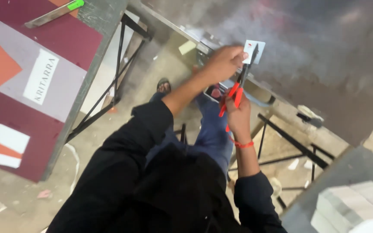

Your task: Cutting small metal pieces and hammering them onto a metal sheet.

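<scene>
head view | a small white card (253,50) is held by the left hand (223,63) over the grey metal table (324,64) | red-handled pliers (238,88) are gripped by the right hand (239,115), black tip touching the card | stacked white pieces (350,205) are seen at lower right

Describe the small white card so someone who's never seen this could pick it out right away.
Start at the grey metal table along the top right. At its near edge, the left hand pins a small white card flat while the right hand works red-handled pliers up to it. It is the only white square on that table, with a tiny red mark; the white stack sits far off at the bottom right.
</scene>
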